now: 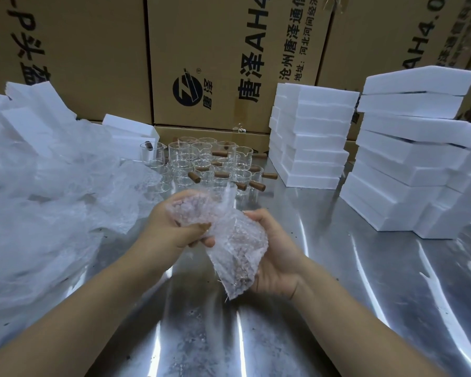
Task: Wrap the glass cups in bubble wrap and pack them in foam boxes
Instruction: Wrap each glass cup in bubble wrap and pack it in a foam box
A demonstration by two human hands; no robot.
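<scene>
along the left edge of the steel table [337, 295] lies a loose heap of bubble wrap [38, 213], with a few white foam boxes [30, 118] tumbled behind it at the far left corner. at the middle of the far edge stand the bare glass cups [201, 164], crowded close together, their brown wooden handles pointing every way. nearer to me, above the middle of the table, my left hand [172, 227] has its fingers curled round a bundle of bubble wrap [229, 240], the thumb clamped across the front. a cup seems to sit inside the bundle. i can hardly see the glass, only a brown stub showing by my thumb. my right hand [275, 254] lies palm up, touching the same bundle, fingers curled round its lower, looser end. toward the far right corner are two stacks of foam boxes, a tidy one [310, 137] and a taller, crooked one [419, 159]. printed cardboard cartons [201, 63] stand beyond the far edge.
</scene>
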